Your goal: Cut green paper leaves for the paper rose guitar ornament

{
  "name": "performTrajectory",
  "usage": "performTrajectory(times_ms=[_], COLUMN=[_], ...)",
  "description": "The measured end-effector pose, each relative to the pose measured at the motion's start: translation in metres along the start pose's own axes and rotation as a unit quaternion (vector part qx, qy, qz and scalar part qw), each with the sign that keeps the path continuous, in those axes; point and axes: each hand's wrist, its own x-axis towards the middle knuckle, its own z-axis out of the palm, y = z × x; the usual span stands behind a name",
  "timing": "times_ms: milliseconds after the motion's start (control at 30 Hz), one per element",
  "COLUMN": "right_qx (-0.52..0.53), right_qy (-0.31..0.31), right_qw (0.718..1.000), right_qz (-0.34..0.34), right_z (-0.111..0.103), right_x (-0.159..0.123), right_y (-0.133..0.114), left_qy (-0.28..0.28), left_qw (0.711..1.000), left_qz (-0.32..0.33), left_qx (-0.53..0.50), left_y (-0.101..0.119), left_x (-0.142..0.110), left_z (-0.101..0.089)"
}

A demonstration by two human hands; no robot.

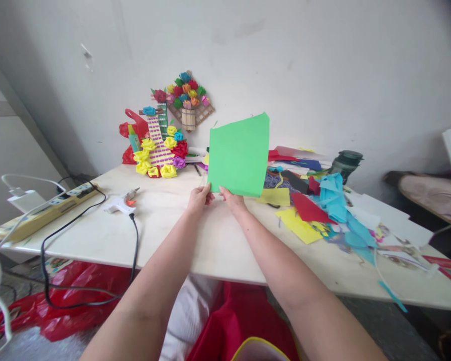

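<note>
Found holding green sheet [239, 155] upright at centre of frame, over desk [225, 245], pinching its lower edge in the grip of left hand [200, 198] and right hand [232, 199].

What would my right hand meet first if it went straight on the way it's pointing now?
Most likely the green paper sheet, which your right hand holds by its bottom edge. Past that, the sheet hides what lies in line, so I can't tell what comes before the wall.
</note>
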Motion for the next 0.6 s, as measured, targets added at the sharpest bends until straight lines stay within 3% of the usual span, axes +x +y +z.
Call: performTrajectory(times_ms=[133,233,333,400,467,533,600], right_qx=[-0.022,-0.075,-0.114,-0.102,-0.078,-0.053,-0.041], right_qy=[-0.002,-0.011,-0.023,-0.028,-0.031,-0.041,-0.059], right_qw=[1.000,0.997,0.993,0.994,0.996,0.998,0.997], right_qz=[0.002,0.006,0.012,0.009,0.007,-0.003,-0.030], right_z=[0.0010,0.0010,-0.0002,-0.0009,-0.0014,-0.0019,-0.0027], right_x=[-0.0005,-0.0002,0.0017,0.0038,0.0055,0.0059,0.0046], right_y=[0.0003,0.0013,0.0044,0.0073,0.0095,0.0100,0.0084], left_qy=[0.043,0.113,0.152,0.114,0.039,-0.033,-0.069], left_qw=[0.993,0.959,0.942,0.966,0.991,0.999,0.997], left_qz=[0.018,0.069,0.097,0.084,0.053,0.021,0.009], left_qx=[0.106,0.250,0.283,0.217,0.115,0.024,-0.028], left_y=[0.0018,0.0049,0.0064,0.0056,0.0039,0.0020,0.0003], left_x=[0.0010,0.0001,-0.0015,-0.0023,-0.0030,-0.0037,-0.0040], left_z=[-0.0009,-0.0019,-0.0023,-0.0019,-0.0008,0.0006,0.0018])
